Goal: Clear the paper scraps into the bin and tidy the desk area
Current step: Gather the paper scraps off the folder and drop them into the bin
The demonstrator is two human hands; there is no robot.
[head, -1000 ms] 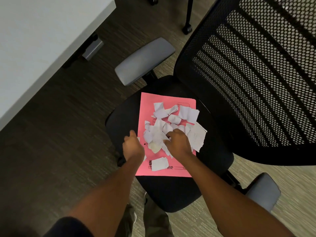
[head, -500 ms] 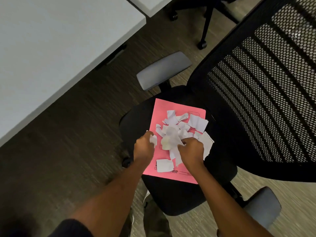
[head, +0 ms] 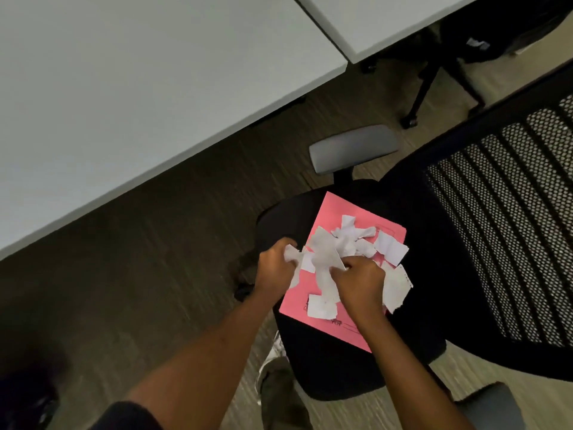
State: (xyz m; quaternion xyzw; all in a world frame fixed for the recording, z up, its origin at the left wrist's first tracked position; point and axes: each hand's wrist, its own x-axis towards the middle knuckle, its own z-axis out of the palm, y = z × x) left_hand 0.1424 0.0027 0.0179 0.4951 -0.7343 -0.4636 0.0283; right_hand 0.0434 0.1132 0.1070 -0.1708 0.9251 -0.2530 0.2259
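Left hand: my left hand (head: 274,268) is curled shut on a few white scraps at the 9 o'clock edge of the pile.
Right hand: my right hand (head: 359,282) is closed on a bunch at the pile's 6 o'clock side, fingers folded under; I cannot tell how many pieces it really has.
Scraps: the paper scraps (head: 347,249) lie heaped on a pink sheet (head: 338,206) that rests on the black chair seat (head: 335,367).
Loose pieces: one scrap (head: 321,307) at 6 o'clock and a larger torn piece (head: 397,288) at 4 o'clock sit outside both grips.
Risk, spill: if I lift now, the loosely bunched pieces could slip and flutter to the floor (head: 139,274).
Risk, slide: dragging could shift the pink sheet off the seat.
Bin: none in view, so the carry may be long.
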